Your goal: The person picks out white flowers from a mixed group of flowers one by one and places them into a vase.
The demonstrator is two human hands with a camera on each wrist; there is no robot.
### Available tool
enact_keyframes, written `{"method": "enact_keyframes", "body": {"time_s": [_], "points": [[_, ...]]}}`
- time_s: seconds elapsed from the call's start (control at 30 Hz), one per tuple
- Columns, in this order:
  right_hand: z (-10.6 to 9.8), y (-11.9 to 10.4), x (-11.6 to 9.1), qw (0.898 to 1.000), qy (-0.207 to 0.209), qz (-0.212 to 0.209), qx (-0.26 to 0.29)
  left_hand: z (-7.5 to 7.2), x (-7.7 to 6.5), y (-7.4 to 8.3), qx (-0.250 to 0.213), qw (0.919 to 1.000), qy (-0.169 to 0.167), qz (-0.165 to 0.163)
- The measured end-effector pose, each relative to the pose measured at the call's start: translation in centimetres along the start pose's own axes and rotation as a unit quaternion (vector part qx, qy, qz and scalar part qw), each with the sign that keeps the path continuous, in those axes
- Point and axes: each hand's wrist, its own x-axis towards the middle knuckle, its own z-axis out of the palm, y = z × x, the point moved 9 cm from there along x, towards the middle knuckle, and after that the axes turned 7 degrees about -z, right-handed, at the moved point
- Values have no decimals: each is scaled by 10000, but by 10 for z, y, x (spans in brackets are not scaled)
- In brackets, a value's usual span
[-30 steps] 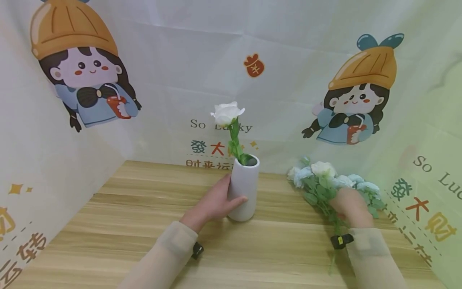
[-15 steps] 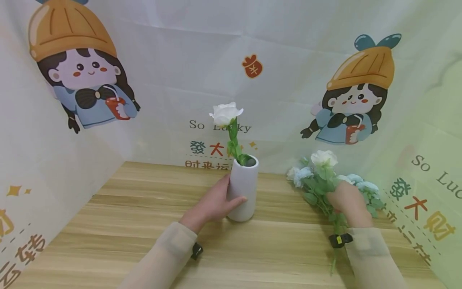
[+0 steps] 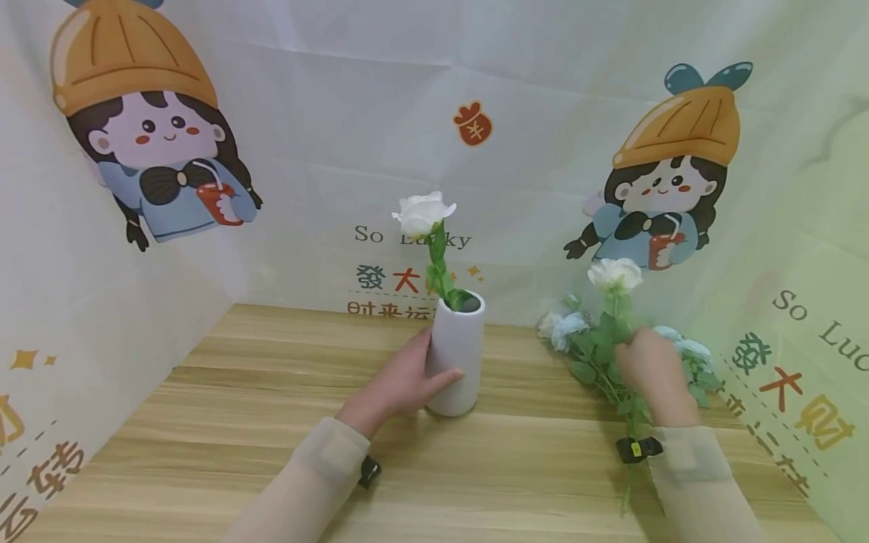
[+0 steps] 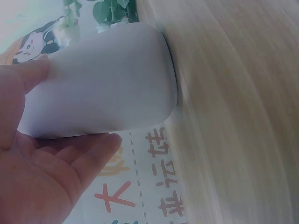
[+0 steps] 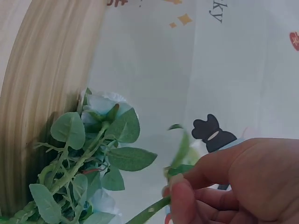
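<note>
My left hand [image 3: 406, 377] is wrapped round the white vase [image 3: 460, 343] toward the tabletop [image 3: 271, 362]'s back edge; right hand [image 3: 655, 369] pinches a white rose [image 3: 615, 275] nearer the right edge. Leaves [image 5: 183, 148] could snag the blue flowers [image 3: 569, 330], dragging 'em along.

Lettering on the cloth backdrop [image 3: 339, 136] facing me, partly hidden by the vase [image 3: 458, 358] I hold and its white rose [image 3: 423, 214]: "So Lucky" [image 3: 369, 234], "發大财" [image 3: 406, 281], "时来运" [image 3: 387, 311]. Above, a red money pouch print [image 3: 472, 124] bears a ¥-like sign.
</note>
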Motion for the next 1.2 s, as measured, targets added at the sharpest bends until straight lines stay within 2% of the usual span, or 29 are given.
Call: {"method": "enact_keyframes", "body": {"time_s": [0.17, 0.47, 0.77, 1.2], "points": [[-3, -1, 0, 9995, 267, 42, 162, 1, -1, 0, 13, 10000, -14, 64], [-20, -16, 0, 9943, 936, -404, 302, -3, 5, 2, 123, 9997, 115, 190], [-30, -21, -1, 9897, 1334, -327, 403, -1, 5, 2, 194, 9997, 119, 116], [-52, -48, -16, 9648, 2471, -771, 460, 0, 2, 0, 153, 9998, 75, 82]]}}
